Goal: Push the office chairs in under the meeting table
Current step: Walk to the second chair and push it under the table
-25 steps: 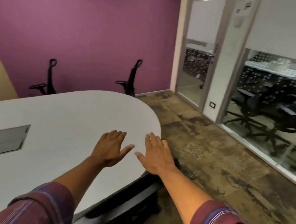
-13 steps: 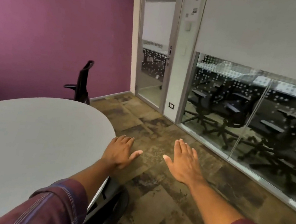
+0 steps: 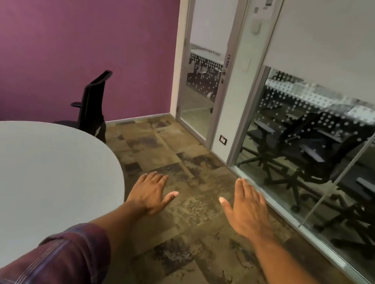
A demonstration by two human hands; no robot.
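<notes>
1. Hands first: the left hand (image 3: 149, 194) and the right hand (image 3: 248, 211) both hang in the air, palm down, over the carpeted floor (image 3: 188, 252), just past the rounded right end of the counter (image 3: 35, 179). The fingers of each are spread flat and open; neither hand has hold of anything, and neither touches the counter or a chair.

2. Task's thing: one black office chair (image 3: 94, 105) stands at the far side of the counter, in front of the purple wall (image 3: 77, 26). Its back and one armrest rise above the counter top, so it appears to stand out from the edge, not tucked under. Its base is hidden behind the counter.

3. Other chairs show on the right through the glass partition (image 3: 327, 151). They stand in another room and I judge them no part of this job.

4. Step in hand, as I judge it: a walk between chairs, around the right end of the counter toward the far side, hands free and ready. No push is under way.

5. Next move calls for a path around the counter's curved end, staying clear of the glass, to come up behind the far chair. Then both open hands go on its backrest, and a straight push toward the counter should roll the seat beneath the top.
</notes>
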